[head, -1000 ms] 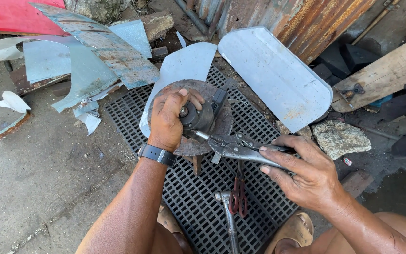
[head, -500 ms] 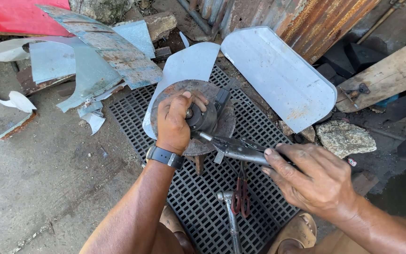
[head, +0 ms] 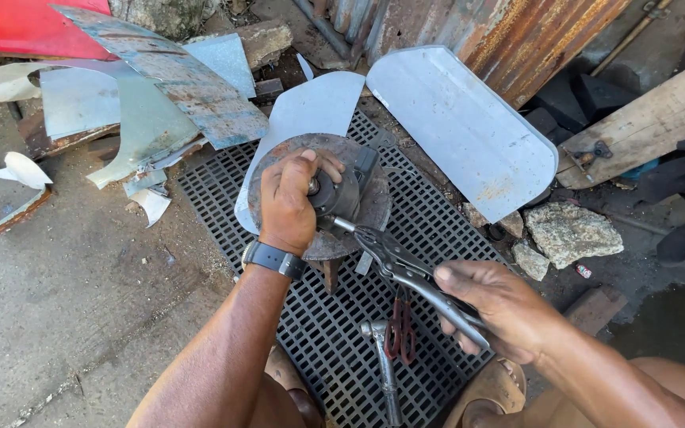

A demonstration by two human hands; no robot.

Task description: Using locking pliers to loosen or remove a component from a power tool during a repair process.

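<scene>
**Black grate on a concrete floor, ringed with scrap**

A black plastic grate (head: 311, 317) lies flat on the dusty concrete floor (head: 65, 317). On the grate rest a rusty round fan hub (head: 366, 210), a pale metal blade (head: 315, 107) sticking out from under it, a hammer (head: 382, 364) and red-handled pliers (head: 400, 333). A second grey blade (head: 461, 127) lies at the grate's far edge. To the left, bent sheet-metal scraps (head: 144, 111) are heaped on the floor; to the right sit two rough stones (head: 568, 234) and a wooden plank (head: 652, 127).
</scene>
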